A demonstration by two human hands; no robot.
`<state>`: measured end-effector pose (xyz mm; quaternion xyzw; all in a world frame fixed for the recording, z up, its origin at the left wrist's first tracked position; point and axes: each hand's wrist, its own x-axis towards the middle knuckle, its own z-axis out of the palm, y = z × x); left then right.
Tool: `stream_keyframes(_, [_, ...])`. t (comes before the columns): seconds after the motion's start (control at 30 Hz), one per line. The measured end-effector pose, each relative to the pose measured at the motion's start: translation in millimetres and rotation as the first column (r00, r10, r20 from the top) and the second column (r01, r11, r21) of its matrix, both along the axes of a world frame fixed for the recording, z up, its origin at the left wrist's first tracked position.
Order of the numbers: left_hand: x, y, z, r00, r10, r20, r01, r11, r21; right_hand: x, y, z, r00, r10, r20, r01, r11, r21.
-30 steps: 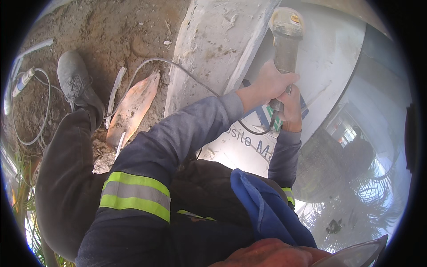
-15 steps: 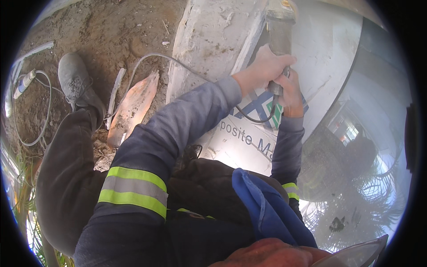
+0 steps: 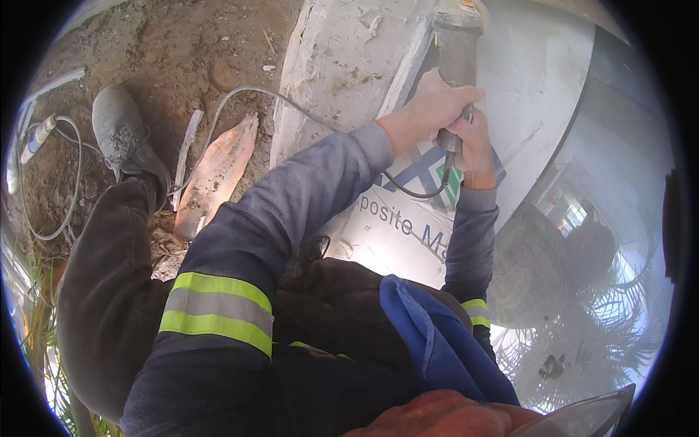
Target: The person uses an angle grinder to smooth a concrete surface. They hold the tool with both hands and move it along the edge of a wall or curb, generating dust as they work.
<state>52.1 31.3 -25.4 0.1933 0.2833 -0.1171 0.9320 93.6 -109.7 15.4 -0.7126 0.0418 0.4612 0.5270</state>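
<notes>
A dusty grey angle grinder (image 3: pixel 459 62) with a long round body points away from me, and its head lies at the top edge of the view. My left hand (image 3: pixel 433 105) is closed round the middle of its body. Close behind it, my right hand (image 3: pixel 475 142) grips the rear end, where the cord (image 3: pixel 422 195) comes out and loops to the left. Below the tool lies a white printed sheet (image 3: pixel 397 233) with blue and green shapes. The working end of the grinder is mostly cut off and hazy with dust.
A pale concrete ledge (image 3: pixel 349 65) runs beside the sheet. On the dirt at left are a broken wooden piece (image 3: pixel 218 171), a white strip (image 3: pixel 188 149), a cord connector (image 3: pixel 40 138) and my shoe (image 3: pixel 120 127). A glossy reflective panel (image 3: pixel 604 182) stands at right.
Both hands keep their grip on the grinder, which has hardly moved. The whole view has shifted by a few pixels.
</notes>
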Motion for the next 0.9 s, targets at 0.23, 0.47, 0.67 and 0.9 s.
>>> stream_keyframes(0.23, [-12.7,-19.3,2.4,0.999,0.035,-0.005,-0.035,0.998,0.059,-17.2,-1.7,15.5,1.000,-0.013,0.001,0.013,0.998,-0.069])
stream_keyframes(0.47, [-25.3,-32.0,2.7,0.998,0.063,0.026,-0.063,0.998,-0.011,-32.8,-13.5,20.0,1.000,-0.026,0.010,0.026,0.999,-0.036])
stream_keyframes(0.67, [-1.5,-8.0,-8.7,1.000,0.015,0.019,-0.015,1.000,0.000,-1.0,3.0,0.9,1.000,0.020,-0.017,-0.020,1.000,0.009])
stream_keyframes(0.9, [-18.6,-28.0,-1.4,1.000,0.009,0.007,-0.009,0.996,0.091,-25.8,-5.6,18.8,1.000,-0.027,0.015,0.029,0.994,-0.101])
